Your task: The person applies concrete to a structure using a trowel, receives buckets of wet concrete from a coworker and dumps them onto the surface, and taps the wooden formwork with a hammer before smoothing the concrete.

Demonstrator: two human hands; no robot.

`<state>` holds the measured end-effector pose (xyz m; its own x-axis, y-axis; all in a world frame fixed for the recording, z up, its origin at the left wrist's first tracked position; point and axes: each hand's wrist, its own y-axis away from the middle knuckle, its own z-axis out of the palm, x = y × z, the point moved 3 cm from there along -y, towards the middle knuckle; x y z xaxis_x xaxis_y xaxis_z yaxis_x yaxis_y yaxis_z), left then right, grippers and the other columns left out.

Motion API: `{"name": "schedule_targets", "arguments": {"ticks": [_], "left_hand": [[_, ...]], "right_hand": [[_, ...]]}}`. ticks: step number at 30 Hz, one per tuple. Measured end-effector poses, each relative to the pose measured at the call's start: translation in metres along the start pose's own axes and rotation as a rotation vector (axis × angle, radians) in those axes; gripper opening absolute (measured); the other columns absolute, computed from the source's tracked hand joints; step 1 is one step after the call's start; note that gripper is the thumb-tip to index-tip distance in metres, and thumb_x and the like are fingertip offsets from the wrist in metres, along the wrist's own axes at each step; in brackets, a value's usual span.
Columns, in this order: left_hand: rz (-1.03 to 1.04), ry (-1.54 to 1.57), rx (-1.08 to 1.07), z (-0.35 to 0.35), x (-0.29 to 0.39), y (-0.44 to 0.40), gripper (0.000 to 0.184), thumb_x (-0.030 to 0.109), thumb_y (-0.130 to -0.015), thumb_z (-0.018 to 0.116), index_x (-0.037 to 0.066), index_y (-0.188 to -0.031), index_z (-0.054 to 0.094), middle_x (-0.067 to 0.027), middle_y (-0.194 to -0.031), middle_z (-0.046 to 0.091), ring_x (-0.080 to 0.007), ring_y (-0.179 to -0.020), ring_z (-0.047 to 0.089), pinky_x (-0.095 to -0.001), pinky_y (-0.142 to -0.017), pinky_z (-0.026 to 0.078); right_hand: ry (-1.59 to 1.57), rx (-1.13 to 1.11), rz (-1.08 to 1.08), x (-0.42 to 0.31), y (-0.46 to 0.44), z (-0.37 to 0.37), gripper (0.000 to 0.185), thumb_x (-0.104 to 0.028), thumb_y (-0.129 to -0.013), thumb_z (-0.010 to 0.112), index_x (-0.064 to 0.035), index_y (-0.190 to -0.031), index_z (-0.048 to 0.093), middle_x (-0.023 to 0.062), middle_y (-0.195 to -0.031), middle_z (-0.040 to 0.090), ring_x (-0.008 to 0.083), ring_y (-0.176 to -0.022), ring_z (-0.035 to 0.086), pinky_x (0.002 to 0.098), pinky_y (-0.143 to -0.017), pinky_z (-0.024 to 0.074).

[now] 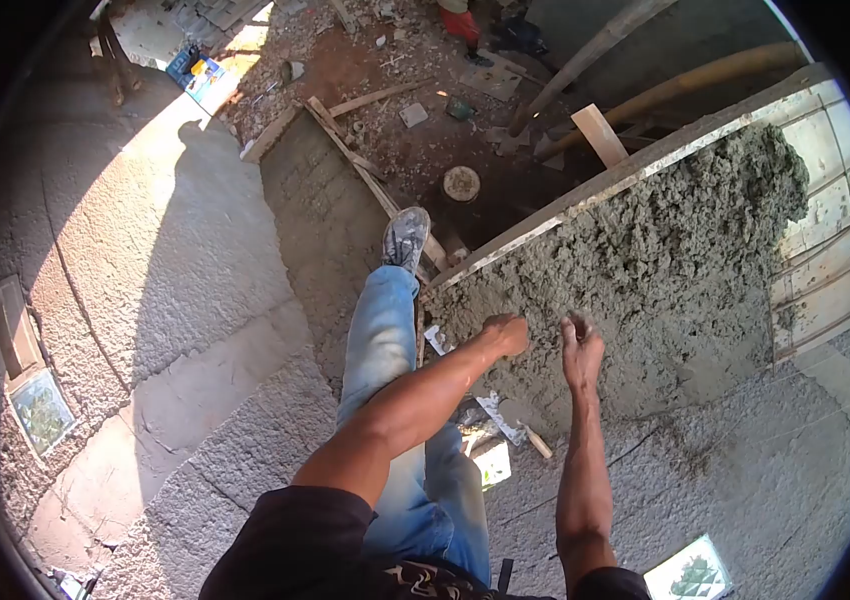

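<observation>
My left hand [508,336] is closed in a fist, held over the near left part of a bed of wet concrete [635,270]. To its right, my right hand [582,352] hovers with the fingers curled together. Whatever either hand may hold is too small or hidden to make out. Below them lies a trowel [501,418] smeared with mortar, its wooden handle [538,442] pointing to the lower right. Another grey, mortar-smeared piece [435,340] sits beside my left forearm. The concrete is lumpy at the far right and smoother near my hands.
A long form board [545,226] edges the concrete above a drop. Down there are a round bucket [461,184], rubble, bamboo poles [595,50] and a person's red-clothed leg [460,25]. My shoe [406,238] rests by the corner boards. Thin bars cross pale panels [825,250] at right.
</observation>
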<state>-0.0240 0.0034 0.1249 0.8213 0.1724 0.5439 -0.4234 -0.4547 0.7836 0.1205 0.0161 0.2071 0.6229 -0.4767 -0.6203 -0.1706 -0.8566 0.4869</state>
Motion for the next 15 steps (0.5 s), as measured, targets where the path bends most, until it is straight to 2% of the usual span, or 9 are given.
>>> {"name": "schedule_targets", "arguments": {"ticks": [3,5,7,9,10,15], "left_hand": [[-0.054,-0.126,0.077,0.004,-0.002,-0.014,0.042,0.038,-0.08,0.071,0.0,-0.096,0.07,-0.0196,-0.101,0.069,-0.035,-0.096,0.066,-0.0413,-0.082,0.053],[0.129,0.059,0.087,-0.013,0.012,-0.001,0.04,0.038,-0.077,0.072,0.002,-0.094,0.071,-0.0191,-0.098,0.069,-0.0337,-0.094,0.067,-0.0413,-0.08,0.054],[0.085,0.068,0.076,-0.038,0.02,0.009,0.04,0.039,-0.076,0.072,0.003,-0.092,0.072,-0.0176,-0.097,0.07,-0.0325,-0.092,0.068,-0.0412,-0.079,0.054],[0.025,0.085,0.063,-0.043,0.009,0.005,0.039,0.039,-0.075,0.073,0.004,-0.091,0.072,-0.0161,-0.095,0.071,-0.0313,-0.091,0.068,-0.0411,-0.078,0.054],[0.007,0.023,0.095,-0.038,0.009,0.0,0.038,0.039,-0.076,0.072,0.004,-0.089,0.073,-0.0146,-0.094,0.071,-0.0304,-0.089,0.069,-0.0409,-0.075,0.054],[-0.106,0.016,0.1,-0.02,0.01,-0.025,0.025,0.031,-0.074,0.071,0.01,-0.086,0.075,-0.0116,-0.088,0.072,-0.0262,-0.084,0.07,-0.0413,-0.07,0.054]], "right_hand": [[0.118,0.076,-0.302,-0.067,-0.074,0.012,0.032,-0.019,-0.093,0.058,0.0033,-0.115,0.06,0.0223,-0.099,0.067,0.0325,-0.091,0.067,0.0372,-0.08,0.0524],[0.302,0.096,-0.636,-0.094,-0.123,0.025,0.029,-0.018,-0.092,0.058,0.0038,-0.112,0.06,0.0221,-0.101,0.064,0.0373,-0.092,0.064,0.0383,-0.08,0.0512],[0.356,0.042,-0.691,-0.116,-0.159,0.037,0.028,-0.017,-0.092,0.058,0.0027,-0.111,0.059,0.0209,-0.105,0.062,0.0395,-0.096,0.06,0.0401,-0.08,0.0502],[0.466,0.059,-0.798,-0.109,-0.207,0.058,0.027,-0.02,-0.092,0.057,-0.0001,-0.11,0.059,0.019,-0.105,0.061,0.0366,-0.095,0.061,0.042,-0.079,0.0506],[0.679,0.08,-0.778,-0.111,-0.212,0.061,0.026,-0.025,-0.093,0.056,-0.0035,-0.106,0.061,0.0152,-0.1,0.062,0.034,-0.092,0.062,0.0422,-0.078,0.0511],[0.8,0.102,-0.759,-0.111,-0.21,0.079,0.026,-0.031,-0.093,0.055,-0.007,-0.1,0.062,0.0106,-0.094,0.064,0.0305,-0.09,0.063,0.0413,-0.077,0.0513]]}}
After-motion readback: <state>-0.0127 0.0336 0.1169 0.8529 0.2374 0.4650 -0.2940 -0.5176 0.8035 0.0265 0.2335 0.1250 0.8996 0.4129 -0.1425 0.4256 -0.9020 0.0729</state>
